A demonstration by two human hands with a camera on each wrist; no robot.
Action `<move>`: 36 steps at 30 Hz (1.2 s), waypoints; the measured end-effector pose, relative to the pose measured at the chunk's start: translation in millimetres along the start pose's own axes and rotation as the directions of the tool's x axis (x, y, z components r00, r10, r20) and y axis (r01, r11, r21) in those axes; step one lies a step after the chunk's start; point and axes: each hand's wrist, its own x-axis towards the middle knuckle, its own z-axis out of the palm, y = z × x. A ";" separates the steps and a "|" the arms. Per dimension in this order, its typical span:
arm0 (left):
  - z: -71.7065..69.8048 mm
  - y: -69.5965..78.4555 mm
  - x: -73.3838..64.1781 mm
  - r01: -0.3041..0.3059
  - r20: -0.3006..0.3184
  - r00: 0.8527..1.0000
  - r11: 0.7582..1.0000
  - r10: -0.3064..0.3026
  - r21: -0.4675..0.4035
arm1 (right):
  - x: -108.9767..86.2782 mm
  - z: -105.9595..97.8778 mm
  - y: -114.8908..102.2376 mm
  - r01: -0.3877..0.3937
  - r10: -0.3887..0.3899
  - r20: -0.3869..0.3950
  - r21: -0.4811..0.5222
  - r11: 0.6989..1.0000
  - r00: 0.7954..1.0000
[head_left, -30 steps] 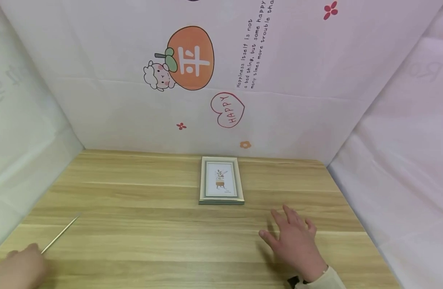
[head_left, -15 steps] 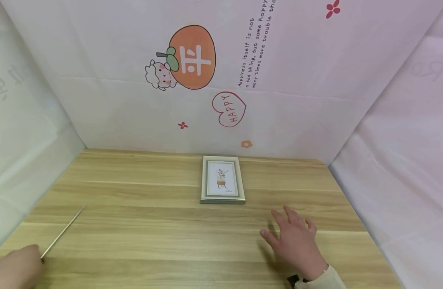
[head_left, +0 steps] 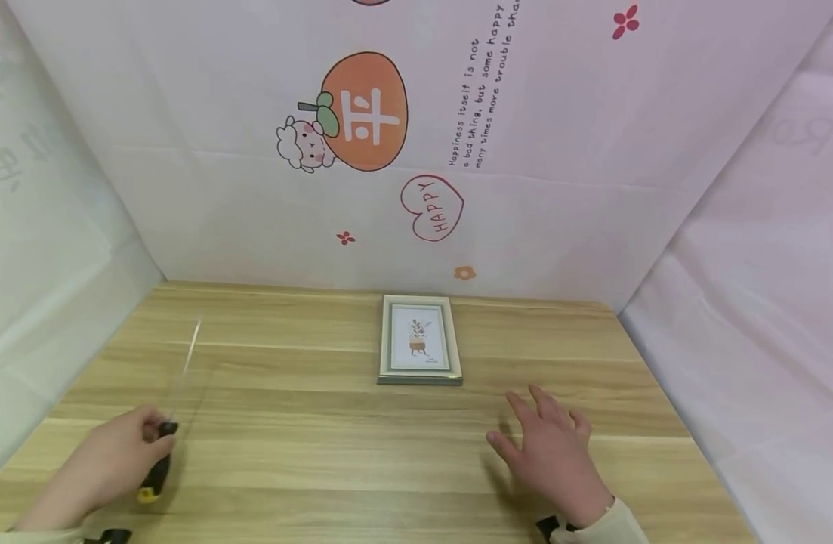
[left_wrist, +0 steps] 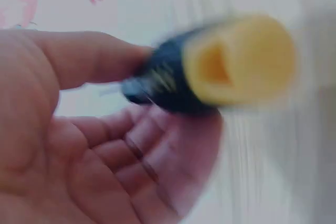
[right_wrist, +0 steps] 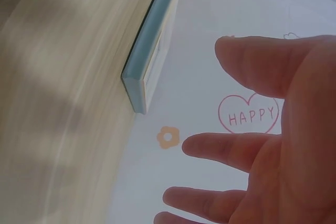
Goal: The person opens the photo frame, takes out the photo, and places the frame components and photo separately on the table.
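Hands: 2 total, i.e. 1 L hand [head_left: 113,457] & 1 R hand [head_left: 555,457]. 1 screwdriver [head_left: 158,468]. 1 pic frame [head_left: 419,374] w/ 1 potted plant [head_left: 418,341] drawn inside. 1 tabletop [head_left: 307,453]. Sleeves: 2, L sleeve [head_left: 38,537] + R sleeve [head_left: 609,527].

Cloth walls: 3, viz. far wall [head_left: 266,227], L wall [head_left: 42,219], R wall [head_left: 763,287]. Far wall prints: 1 orange fruit [head_left: 389,98] in full, 1 more round print [head_left: 370,2] cut off at top edge; 1 sheep [head_left: 297,147]; 1 HAPPY heart [head_left: 433,208]; 3 flowers, incl. 1 lg red flower [head_left: 625,22], 1 sm red flower [head_left: 345,238], 1 orange flower [head_left: 464,273]; 3 lines of txt [head_left: 479,113].

L wall lettering [head_left: 15,162]: too faint to count.
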 end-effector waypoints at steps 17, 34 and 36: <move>35.4 140.4 3.1 -0.150 -0.008 0.983 0.785 0.181 -0.601 | 2.0 -6.7 -19.8 0.079 -0.077 -0.035 0.060 0.995 0.996; 84.4 214.2 -10.4 -0.316 -0.035 0.921 0.693 0.387 -0.647 | -3.6 -34.8 -71.0 0.263 -0.273 -0.034 0.406 0.875 0.961; 89.1 218.8 -13.2 -0.338 -0.026 0.907 0.688 0.421 -0.642 | -3.4 -35.9 -75.9 0.268 -0.276 -0.056 0.476 0.837 0.960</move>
